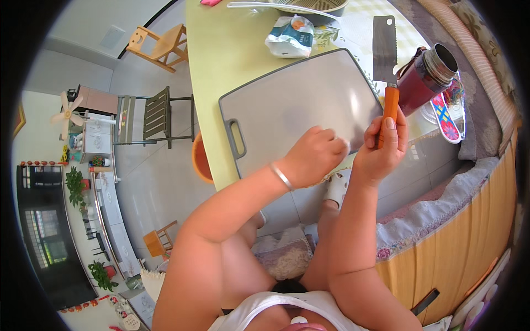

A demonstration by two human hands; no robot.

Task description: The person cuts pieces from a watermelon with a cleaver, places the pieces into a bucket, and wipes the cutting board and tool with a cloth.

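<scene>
My right hand (381, 146) is wrapped around the orange wooden handle of a knife (385, 52). Its broad dark blade points up and away from me, with a serrated edge along the right side and a hole at the tip. My left hand (317, 156), a silver bangle on its wrist, is curled closed over the near edge of a cutting board (292, 99). Its fingertips blur, and I cannot make out what, if anything, they pinch. The board is grey with a dark rim and a handle slot, and its face is bare.
A maroon steel-necked flask (422, 80) stands right of the knife. Beyond the board are a white-and-teal packet (291, 37) and a basket (314, 6). An orange bin (202, 160) sits by the table's left edge. A sofa (441, 220) lies to the right.
</scene>
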